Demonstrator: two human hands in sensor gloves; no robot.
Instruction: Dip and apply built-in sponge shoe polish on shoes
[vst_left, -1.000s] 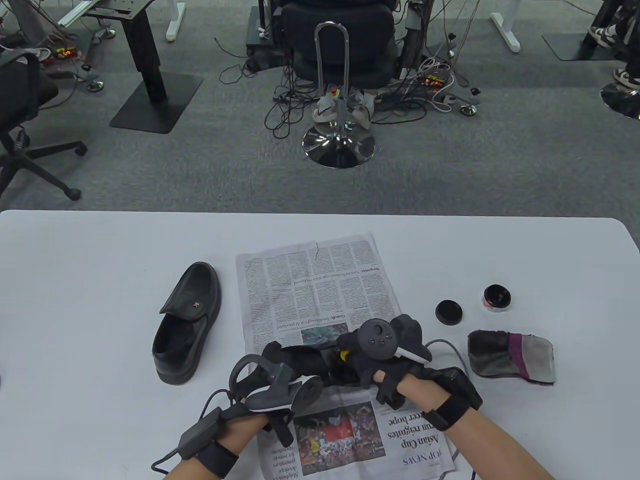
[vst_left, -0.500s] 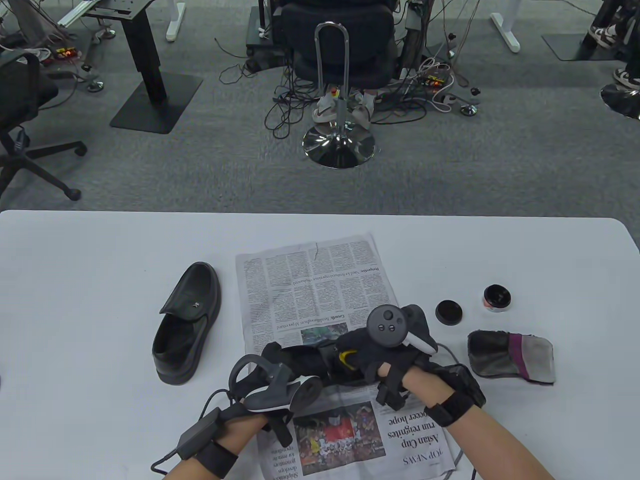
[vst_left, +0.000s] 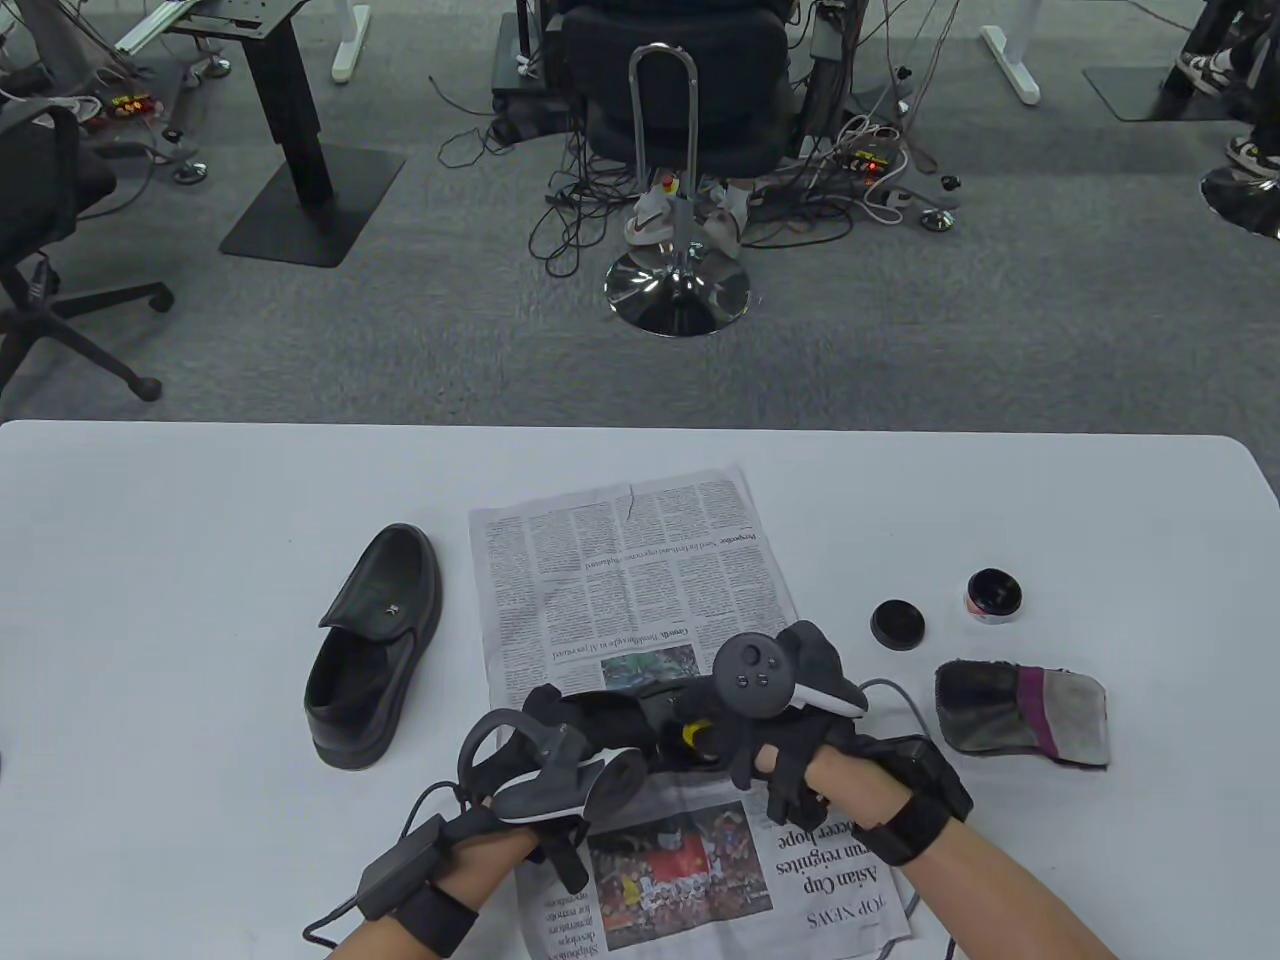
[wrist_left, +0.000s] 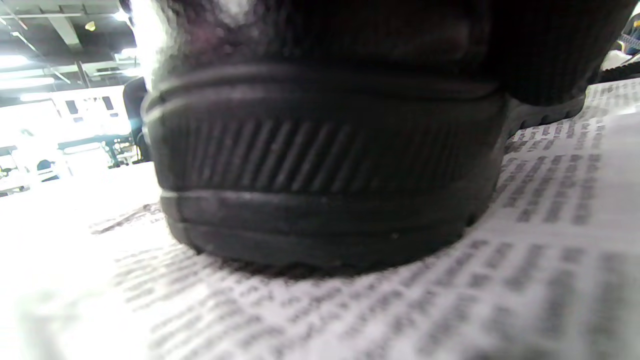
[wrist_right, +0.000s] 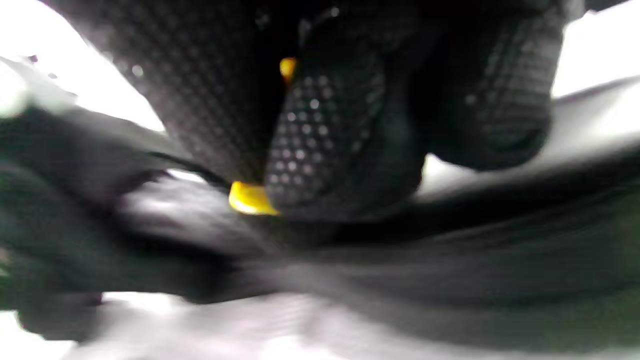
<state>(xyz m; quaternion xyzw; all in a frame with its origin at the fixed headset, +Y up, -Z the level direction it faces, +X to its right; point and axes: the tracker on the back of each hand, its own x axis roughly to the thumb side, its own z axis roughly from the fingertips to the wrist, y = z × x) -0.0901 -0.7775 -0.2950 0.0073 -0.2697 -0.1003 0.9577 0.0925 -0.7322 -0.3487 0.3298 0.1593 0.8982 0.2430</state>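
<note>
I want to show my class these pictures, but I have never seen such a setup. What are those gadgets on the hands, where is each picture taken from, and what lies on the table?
These are a person's two hands in sensor gloves, each with a tracker strapped on its back; the fingers stay free. The wide picture looks down at the white table. The other two come from cameras on the wrists, so they are very close and blurry. On a newspaper stands a black shoe, steadied by the left hand. The right hand pinches a small yellow-tipped applicator against it. A second shoe lies left of the paper. To the right are a black lid, an open polish tin and a cloth.
</note>
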